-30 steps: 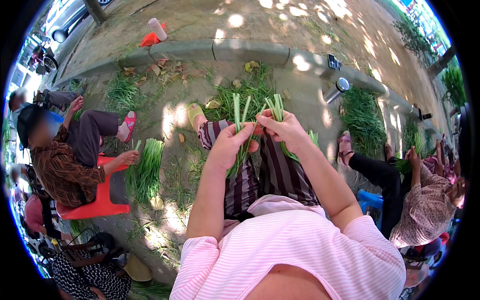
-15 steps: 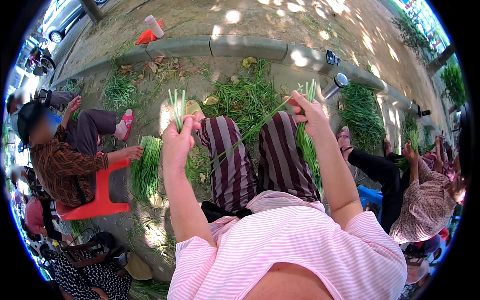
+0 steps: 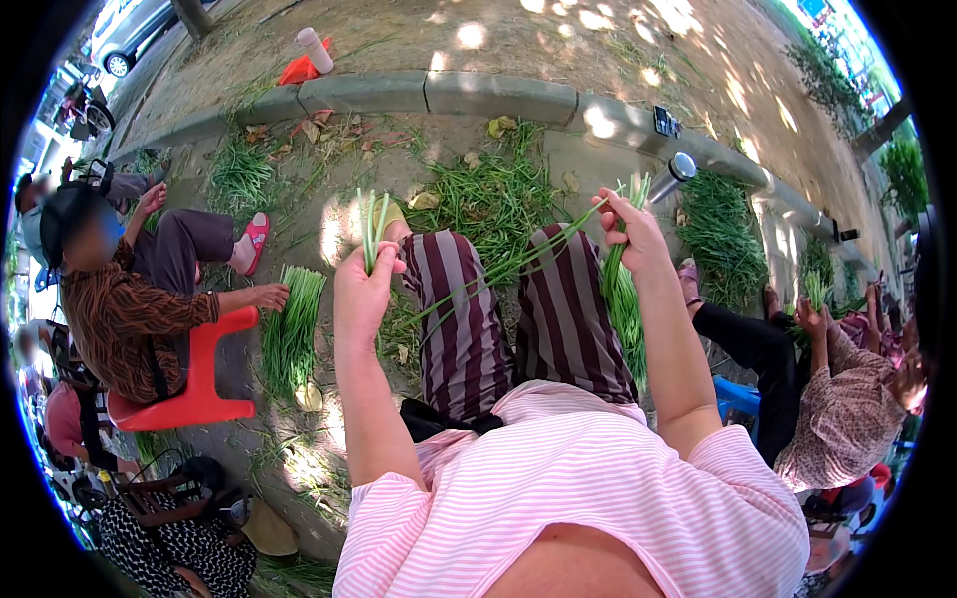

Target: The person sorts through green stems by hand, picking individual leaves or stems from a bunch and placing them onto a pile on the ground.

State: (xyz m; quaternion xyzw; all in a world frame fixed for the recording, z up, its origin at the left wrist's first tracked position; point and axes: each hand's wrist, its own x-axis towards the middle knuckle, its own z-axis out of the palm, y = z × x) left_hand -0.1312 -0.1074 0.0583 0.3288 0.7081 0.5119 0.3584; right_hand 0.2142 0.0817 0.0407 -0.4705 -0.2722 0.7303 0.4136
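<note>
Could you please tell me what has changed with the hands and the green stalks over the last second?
The two hands, joined over one bunch a second ago, have pulled apart. The left hand now holds a small bunch of green stalks upright, while the right hand grips the larger bunch out to the right. The loose pile on the ground stayed put.

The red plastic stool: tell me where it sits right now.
In the head view the red plastic stool stands at the left, under the seated person in the brown patterned top, beside a laid-out bundle of green stalks.

feet hidden by striped trousers (image 3: 518, 319); right stalks' (image 3: 623, 289) lower ends behind forearm
</note>
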